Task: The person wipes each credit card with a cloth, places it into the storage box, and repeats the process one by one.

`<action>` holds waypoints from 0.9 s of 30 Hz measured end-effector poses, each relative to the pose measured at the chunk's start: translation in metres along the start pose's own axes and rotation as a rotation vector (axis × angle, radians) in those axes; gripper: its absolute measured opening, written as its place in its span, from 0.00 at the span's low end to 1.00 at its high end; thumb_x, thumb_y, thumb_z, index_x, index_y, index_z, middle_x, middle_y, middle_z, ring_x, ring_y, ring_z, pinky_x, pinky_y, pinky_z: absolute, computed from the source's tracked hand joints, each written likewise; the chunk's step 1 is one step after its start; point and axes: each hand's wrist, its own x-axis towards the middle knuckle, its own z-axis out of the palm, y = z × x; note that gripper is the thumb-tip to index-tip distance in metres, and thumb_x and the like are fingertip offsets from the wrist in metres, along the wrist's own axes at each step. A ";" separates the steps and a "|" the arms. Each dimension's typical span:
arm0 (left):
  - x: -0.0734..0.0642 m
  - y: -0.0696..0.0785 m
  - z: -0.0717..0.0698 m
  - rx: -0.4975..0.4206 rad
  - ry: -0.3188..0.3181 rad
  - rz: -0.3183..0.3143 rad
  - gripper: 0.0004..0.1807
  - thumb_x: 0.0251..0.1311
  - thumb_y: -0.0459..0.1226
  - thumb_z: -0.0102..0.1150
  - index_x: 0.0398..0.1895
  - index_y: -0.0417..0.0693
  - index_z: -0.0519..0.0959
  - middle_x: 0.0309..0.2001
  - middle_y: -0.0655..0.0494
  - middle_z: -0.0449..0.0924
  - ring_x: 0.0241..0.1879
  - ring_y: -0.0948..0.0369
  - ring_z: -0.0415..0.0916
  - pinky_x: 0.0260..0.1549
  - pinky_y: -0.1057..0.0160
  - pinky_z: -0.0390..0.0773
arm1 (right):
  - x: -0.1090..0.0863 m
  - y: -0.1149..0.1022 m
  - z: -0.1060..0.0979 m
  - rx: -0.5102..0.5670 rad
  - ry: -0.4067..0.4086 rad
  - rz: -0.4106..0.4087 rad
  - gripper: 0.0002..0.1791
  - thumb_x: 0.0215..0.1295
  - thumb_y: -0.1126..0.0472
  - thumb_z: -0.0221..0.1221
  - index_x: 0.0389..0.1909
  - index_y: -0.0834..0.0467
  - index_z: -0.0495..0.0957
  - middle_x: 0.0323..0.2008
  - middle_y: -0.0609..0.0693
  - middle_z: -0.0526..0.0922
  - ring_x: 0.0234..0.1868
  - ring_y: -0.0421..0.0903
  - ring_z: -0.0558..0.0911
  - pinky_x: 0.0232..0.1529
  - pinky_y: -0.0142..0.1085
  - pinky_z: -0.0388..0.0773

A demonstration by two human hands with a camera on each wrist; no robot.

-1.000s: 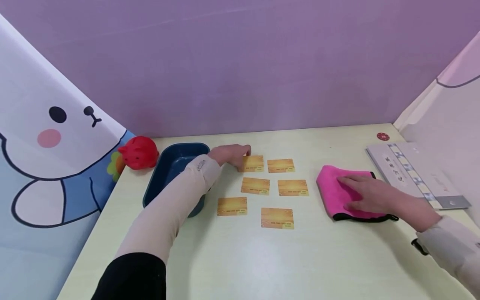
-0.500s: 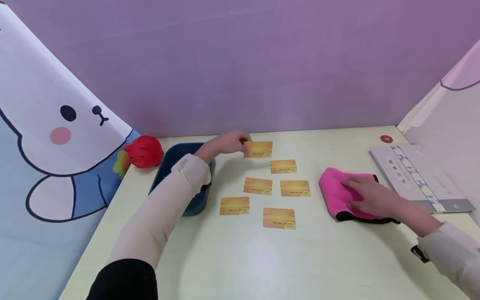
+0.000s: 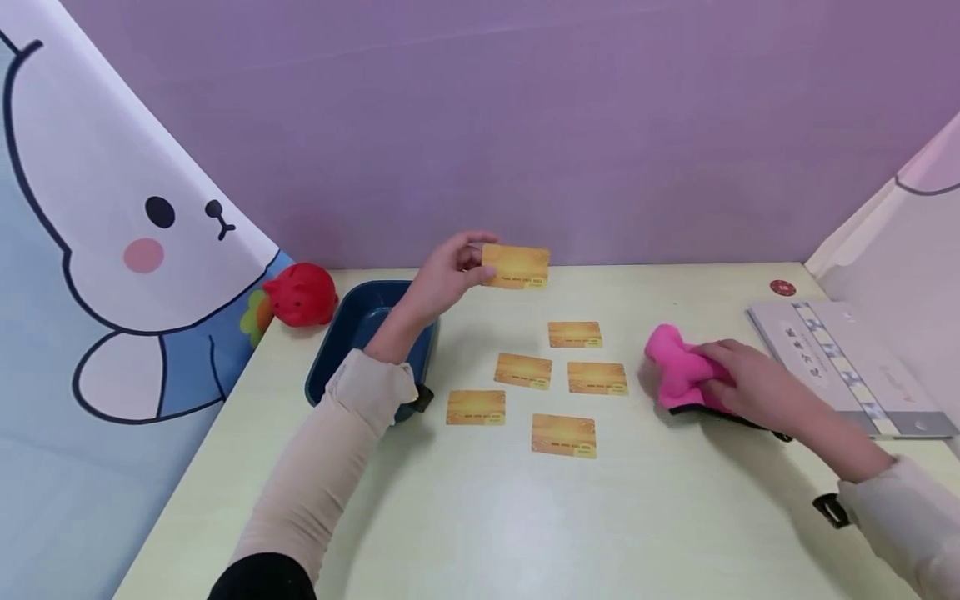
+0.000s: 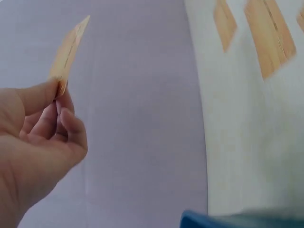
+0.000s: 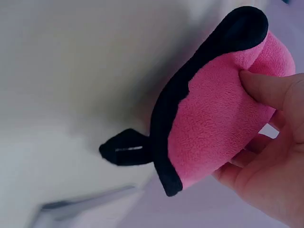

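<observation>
Left hand (image 3: 444,275) pinches a gold card (image 3: 515,266) by one edge above the desk (image 3: 480,517); right hand (image 3: 750,387) bunches the pink cloth (image 3: 678,375). Thin grip — card could slip.

Gold card (image 3: 516,266) held aloft — pink cloth (image 3: 678,375) bunched, gripped.

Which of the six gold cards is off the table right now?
The gold card pinched in the left hand, raised beyond the blue tray; the other five lie flat.
</observation>
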 end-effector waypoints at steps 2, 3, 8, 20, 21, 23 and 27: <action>-0.002 0.000 0.004 -0.058 0.051 0.033 0.24 0.69 0.35 0.60 0.67 0.51 0.71 0.37 0.50 0.78 0.38 0.54 0.73 0.41 0.61 0.74 | 0.007 -0.005 -0.013 0.025 0.058 0.000 0.27 0.60 0.67 0.65 0.62 0.65 0.74 0.51 0.66 0.81 0.51 0.62 0.80 0.50 0.60 0.76; -0.002 -0.001 0.006 -0.083 0.071 0.047 0.23 0.69 0.35 0.60 0.66 0.50 0.71 0.36 0.51 0.78 0.36 0.55 0.73 0.40 0.62 0.73 | 0.011 -0.009 -0.019 0.034 0.096 -0.005 0.27 0.61 0.67 0.65 0.62 0.65 0.74 0.51 0.66 0.80 0.51 0.62 0.79 0.50 0.60 0.75; -0.004 -0.004 0.021 -0.180 0.145 0.090 0.21 0.70 0.33 0.58 0.64 0.46 0.71 0.35 0.56 0.78 0.34 0.60 0.76 0.35 0.63 0.72 | 0.034 -0.026 -0.046 0.073 0.286 -0.034 0.27 0.61 0.69 0.64 0.63 0.64 0.75 0.51 0.67 0.77 0.51 0.63 0.75 0.46 0.59 0.73; 0.005 -0.010 0.047 -0.242 0.252 -0.017 0.23 0.69 0.36 0.60 0.67 0.51 0.73 0.37 0.55 0.82 0.32 0.62 0.78 0.30 0.65 0.70 | 0.079 -0.061 -0.055 0.299 0.516 0.014 0.29 0.65 0.67 0.64 0.67 0.60 0.71 0.51 0.61 0.80 0.43 0.46 0.71 0.41 0.27 0.66; 0.005 -0.011 0.048 -0.246 0.258 -0.041 0.23 0.69 0.37 0.60 0.66 0.52 0.73 0.37 0.55 0.82 0.33 0.61 0.79 0.30 0.65 0.70 | 0.081 -0.062 -0.054 0.322 0.499 0.033 0.29 0.65 0.65 0.64 0.68 0.60 0.70 0.51 0.60 0.80 0.42 0.45 0.71 0.40 0.23 0.66; 0.003 -0.013 0.047 -0.271 0.266 -0.105 0.22 0.69 0.37 0.60 0.66 0.55 0.74 0.37 0.57 0.81 0.34 0.62 0.82 0.29 0.66 0.71 | 0.083 -0.064 -0.051 0.353 0.461 0.073 0.29 0.66 0.62 0.64 0.68 0.59 0.70 0.51 0.59 0.81 0.43 0.45 0.74 0.39 0.19 0.67; 0.000 -0.017 0.046 -0.335 0.255 -0.220 0.21 0.70 0.37 0.59 0.65 0.59 0.74 0.40 0.59 0.81 0.36 0.63 0.86 0.32 0.64 0.73 | 0.085 -0.065 -0.047 0.379 0.423 0.124 0.29 0.67 0.58 0.64 0.67 0.57 0.70 0.54 0.59 0.80 0.48 0.50 0.77 0.41 0.18 0.67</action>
